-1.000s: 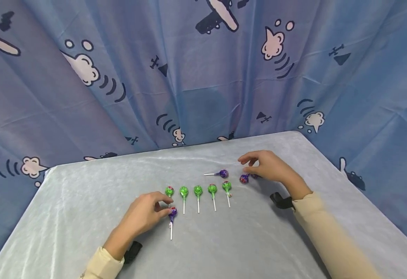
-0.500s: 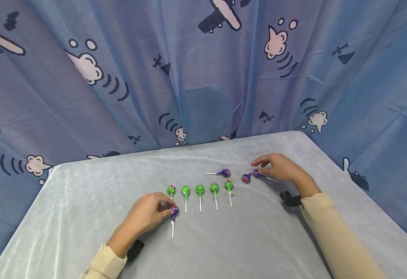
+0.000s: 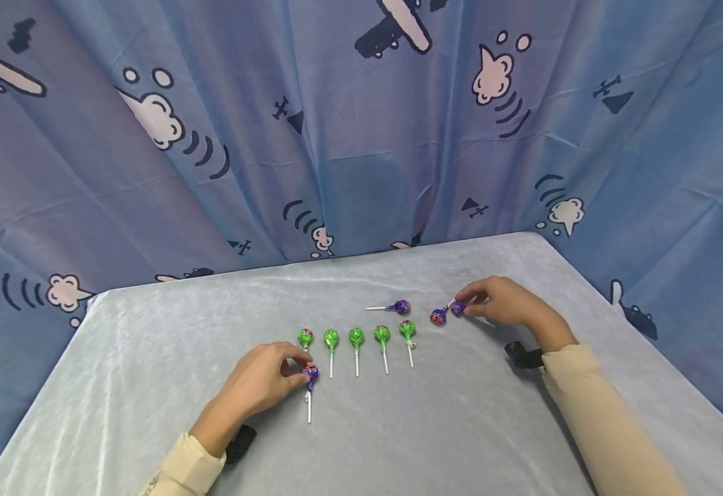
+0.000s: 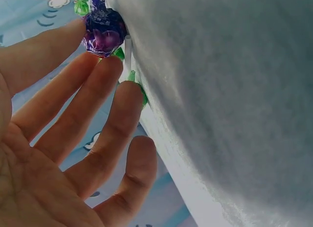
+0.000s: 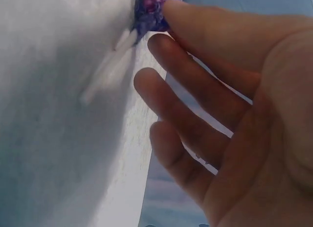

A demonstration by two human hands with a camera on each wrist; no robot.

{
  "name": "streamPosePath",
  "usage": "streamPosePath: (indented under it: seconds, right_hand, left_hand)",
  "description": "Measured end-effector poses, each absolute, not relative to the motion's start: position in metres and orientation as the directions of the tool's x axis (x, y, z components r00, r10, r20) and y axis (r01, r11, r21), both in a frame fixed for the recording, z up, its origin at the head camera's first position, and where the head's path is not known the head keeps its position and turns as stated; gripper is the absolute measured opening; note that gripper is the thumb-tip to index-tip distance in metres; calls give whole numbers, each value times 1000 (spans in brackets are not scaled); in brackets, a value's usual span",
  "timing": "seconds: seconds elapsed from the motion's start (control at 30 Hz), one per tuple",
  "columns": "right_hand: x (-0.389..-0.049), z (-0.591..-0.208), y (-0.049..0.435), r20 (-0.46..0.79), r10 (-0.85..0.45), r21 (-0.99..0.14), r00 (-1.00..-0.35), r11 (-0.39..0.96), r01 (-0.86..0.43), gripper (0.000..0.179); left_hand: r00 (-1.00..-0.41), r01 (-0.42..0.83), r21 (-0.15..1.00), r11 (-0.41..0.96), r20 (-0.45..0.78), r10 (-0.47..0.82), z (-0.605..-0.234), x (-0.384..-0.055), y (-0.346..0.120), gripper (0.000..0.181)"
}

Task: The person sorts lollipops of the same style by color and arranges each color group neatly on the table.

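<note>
In the head view my left hand (image 3: 261,377) pinches the head of a purple lollipop (image 3: 310,394), whose white stick points toward me. The left wrist view shows the thumb and fingertips against the purple wrapper (image 4: 103,34). Just beyond it, a green lollipop (image 3: 306,337) begins a row of several green ones, its stick partly hidden by the hand. On the right, my right hand (image 3: 507,303) holds another purple lollipop (image 3: 458,308) by its head, thumb on the wrapper; its stick (image 5: 108,70) slants down over the cloth in the right wrist view.
One purple lollipop (image 3: 438,317) lies right beside the one in my right hand. Another purple lollipop (image 3: 402,307) lies sideways behind the green row. Grey-white cloth covers the table (image 3: 436,427), and a blue printed curtain (image 3: 361,138) hangs behind it.
My right hand has moved right, from above the purple lollipops to the head of the rightmost one, and its fingers have closed on it. The left hand stays at its lollipop.
</note>
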State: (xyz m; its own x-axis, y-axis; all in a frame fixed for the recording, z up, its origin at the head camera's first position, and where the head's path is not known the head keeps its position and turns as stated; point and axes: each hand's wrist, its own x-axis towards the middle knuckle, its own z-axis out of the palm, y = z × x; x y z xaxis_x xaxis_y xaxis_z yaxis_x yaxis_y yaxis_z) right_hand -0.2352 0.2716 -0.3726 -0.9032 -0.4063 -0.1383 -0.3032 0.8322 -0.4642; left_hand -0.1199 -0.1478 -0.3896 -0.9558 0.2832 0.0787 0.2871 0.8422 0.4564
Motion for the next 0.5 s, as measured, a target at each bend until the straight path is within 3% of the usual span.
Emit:
streamPosePath:
  seconds: [0.5]
  right_hand:
    - [-234, -375, 273, -104, -440, -490, -892, 803, -339, 28]
  left_hand:
    - [-944, 326, 450, 831, 116, 308, -393, -120, -148, 12]
